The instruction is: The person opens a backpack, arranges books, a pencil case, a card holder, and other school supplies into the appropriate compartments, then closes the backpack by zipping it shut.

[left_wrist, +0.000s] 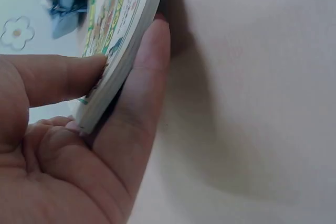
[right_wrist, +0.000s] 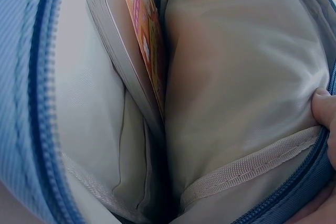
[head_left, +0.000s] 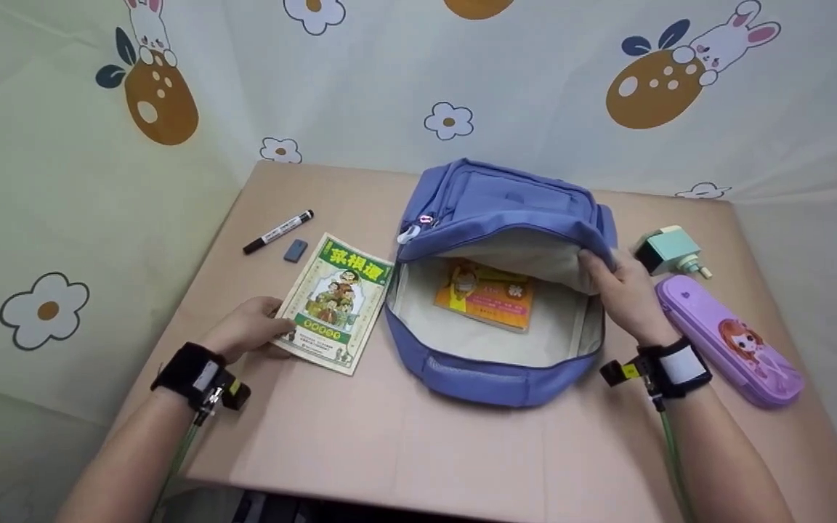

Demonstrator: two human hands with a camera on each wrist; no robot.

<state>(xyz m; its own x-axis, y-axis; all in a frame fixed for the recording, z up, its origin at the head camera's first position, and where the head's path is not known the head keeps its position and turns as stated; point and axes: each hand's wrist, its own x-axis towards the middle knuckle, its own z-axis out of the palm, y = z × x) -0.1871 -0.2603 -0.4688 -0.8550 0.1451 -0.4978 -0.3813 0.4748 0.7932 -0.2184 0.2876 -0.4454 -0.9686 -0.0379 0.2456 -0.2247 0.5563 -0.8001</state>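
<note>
Left of the backpack, my left hand point(head_left: 253, 328) pinches the lower left corner of a green and cream book point(head_left: 331, 301), thumb on the cover and fingers beneath. In the left wrist view the edge of this book point(left_wrist: 126, 51) is tilted above the tabletop. A blue backpack point(head_left: 476, 388) lies unzipped with its opening toward me. My right hand point(head_left: 625, 294) grips the raised flap's edge at the right, thumb on the cream lining point(right_wrist: 236, 77). Inside the bag rests an orange book point(head_left: 487, 298), its lower part showing against the lining.
A black-and-white marker point(head_left: 278, 232) and a small blue eraser point(head_left: 296, 251) lie at the left. To the right of the bag are a mint green pencil sharpener point(head_left: 669, 250) and a purple pencil case point(head_left: 727, 341). A patterned curtain point(head_left: 389, 87) stands behind the table point(head_left: 462, 450).
</note>
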